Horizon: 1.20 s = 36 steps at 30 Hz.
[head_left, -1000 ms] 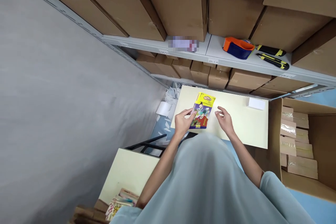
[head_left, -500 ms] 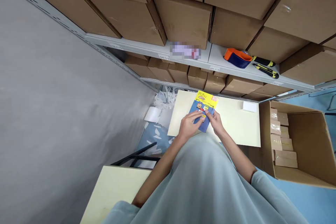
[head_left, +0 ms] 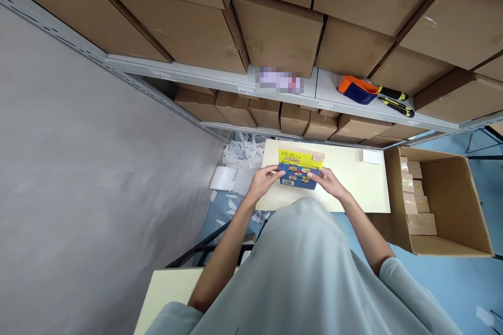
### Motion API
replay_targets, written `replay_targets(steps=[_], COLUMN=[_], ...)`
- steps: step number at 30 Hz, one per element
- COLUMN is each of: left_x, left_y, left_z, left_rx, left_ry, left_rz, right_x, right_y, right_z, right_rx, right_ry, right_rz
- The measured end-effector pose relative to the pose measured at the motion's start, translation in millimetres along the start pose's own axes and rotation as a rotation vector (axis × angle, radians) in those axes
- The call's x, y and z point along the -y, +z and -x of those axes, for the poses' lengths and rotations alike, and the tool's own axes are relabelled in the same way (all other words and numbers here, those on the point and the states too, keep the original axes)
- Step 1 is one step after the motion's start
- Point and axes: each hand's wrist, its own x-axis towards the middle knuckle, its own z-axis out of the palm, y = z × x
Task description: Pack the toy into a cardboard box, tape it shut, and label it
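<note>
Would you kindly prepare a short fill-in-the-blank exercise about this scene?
Below its yellow band, the book held by the left hand and right hand is mainly ____.
Two utility knives, black and ____, lie on the shelf.
In this view, the open cardboard box is to the ____ of the cream table.

Missing words: blue; yellow; right.

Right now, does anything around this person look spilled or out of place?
Yes: white paper scraps lie heaped left of the pale table, with stray pieces on the blue floor, looking like untidied litter. The yellow-and-blue printed item shows no obvious damage.
</note>
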Motion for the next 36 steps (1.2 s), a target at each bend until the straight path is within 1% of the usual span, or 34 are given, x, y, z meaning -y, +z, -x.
replay_targets(steps=[2,5,7,10,12,14,16,18,19,21,22,23,24,26,28,30,32,34,35,36], left_x=[0,-3,-5,-6,-4,1,7,12,13,15,14,14,13,11,11,13,18,27,34,43], left_y=[-13.2,-30.4,-38.3,-46.3,-50.5,-54.3,-57.3,-58.7,-58.7,-56.8,-54.9,-52.1,-48.4,-38.3,-25.1,-11.2,-0.7,1.9,-0.6,-5.5], left_z=[-2,-4,-3,-1,-2,-4,-7,-11,-12,-13,-13,-13,-11,-7,1,9,15,15,12,7], left_rx=[-0.021,0.019,0.050,0.049,0.027,-0.013,-0.042,-0.047,-0.055,-0.105,-0.142,-0.179,-0.212,-0.236,-0.203,-0.142,-0.070,-0.023,-0.033,-0.073], left_ry=[0.112,0.274,0.330,0.364,0.339,0.263,0.154,0.048,0.004,-0.048,-0.049,-0.032,0.002,0.094,0.165,0.192,0.216,0.241,0.236,0.209], left_rz=[-0.097,-0.199,-0.246,-0.271,-0.264,-0.244,-0.189,-0.090,-0.041,0.009,-0.002,-0.037,-0.090,-0.215,-0.329,-0.395,-0.394,-0.344,-0.313,-0.284], right_x=[2,7,9,8,5,-3,-14,-28,-35,-45,-47,-48,-48,-44,-42,-43,-47,-53,-56,-58], right_y=[-1,-3,-2,3,9,16,24,31,34,43,50,58,67,89,109,122,123,114,108,101], right_z=[-1,-4,-7,-11,-14,-19,-27,-38,-43,-53,-56,-59,-62,-64,-66,-67,-68,-67,-66,-66], right_rx=[0.059,0.139,0.145,0.138,0.131,0.090,0.017,-0.087,-0.163,-0.335,-0.400,-0.431,-0.423,-0.337,-0.285,-0.323,-0.397,-0.437,-0.438,-0.428], right_ry=[-0.058,-0.161,-0.190,-0.176,-0.139,-0.072,0.009,0.093,0.130,0.173,0.177,0.176,0.178,0.199,0.197,0.173,0.173,0.219,0.244,0.263], right_rz=[0.111,0.294,0.362,0.354,0.324,0.252,0.133,0.059,0.072,0.170,0.216,0.234,0.216,0.103,0.023,0.025,0.040,0.008,-0.017,-0.040])
